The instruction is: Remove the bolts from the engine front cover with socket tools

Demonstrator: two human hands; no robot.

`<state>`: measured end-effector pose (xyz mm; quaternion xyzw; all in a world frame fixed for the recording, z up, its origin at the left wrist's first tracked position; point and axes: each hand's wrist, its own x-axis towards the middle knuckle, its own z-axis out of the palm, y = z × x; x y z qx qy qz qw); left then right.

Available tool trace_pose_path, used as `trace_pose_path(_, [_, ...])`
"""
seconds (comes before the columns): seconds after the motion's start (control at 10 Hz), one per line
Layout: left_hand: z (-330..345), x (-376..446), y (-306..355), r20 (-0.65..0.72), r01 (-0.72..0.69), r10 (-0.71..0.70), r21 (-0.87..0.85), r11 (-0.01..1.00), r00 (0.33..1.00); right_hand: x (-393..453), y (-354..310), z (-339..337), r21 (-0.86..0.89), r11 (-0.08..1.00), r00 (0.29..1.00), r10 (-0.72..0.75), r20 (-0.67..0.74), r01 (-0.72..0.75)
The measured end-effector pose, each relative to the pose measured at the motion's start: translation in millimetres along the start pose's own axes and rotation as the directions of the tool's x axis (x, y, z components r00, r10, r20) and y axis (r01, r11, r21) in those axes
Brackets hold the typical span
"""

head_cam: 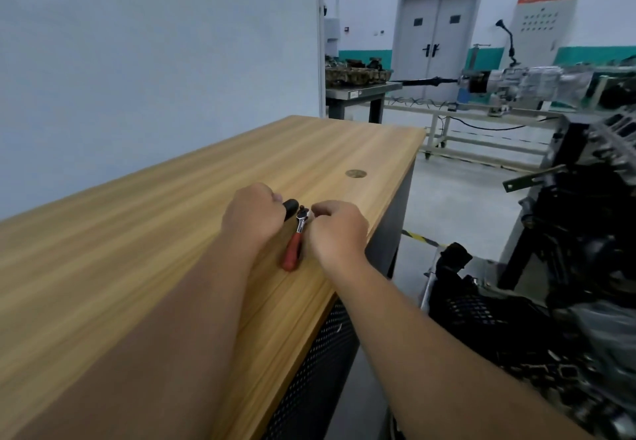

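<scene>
A big white board [155, 61] stands at the far left, flat and smooth. In front of it is a long wooden table [137, 250] with light brown stripes in the grain. Its top is smooth, and it has a small round cap [356, 174] set into it near the far end. Most of the top is bare wood.

The left hand [253, 214] is curled around a black rounded tool handle [290, 206], with the tip poking out past the fingers. Just beside it lies a small ratchet [295, 243] on the table, close to the right edge. It has a red smooth grip and a shiny metal head. The right hand [339, 229] is curled too, with its fingertips right at the metal head. I cannot tell if it pinches anything.

Past the table edge there is gray floor [457, 198]. On the far right is the dark, bumpy engine [585, 233], well apart from the hands.
</scene>
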<state>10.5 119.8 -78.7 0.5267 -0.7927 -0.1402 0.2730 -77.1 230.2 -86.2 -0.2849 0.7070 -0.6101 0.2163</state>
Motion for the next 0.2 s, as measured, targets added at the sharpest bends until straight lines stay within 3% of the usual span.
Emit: trace_pose_path(0.2, [-12.1,3.2,-1.6,-0.044,0.095,-0.104,-0.171,0.981,0.994,-2.2,1.0,-12.2,0.059,0.997,0.999,0.04,0.001,-0.04])
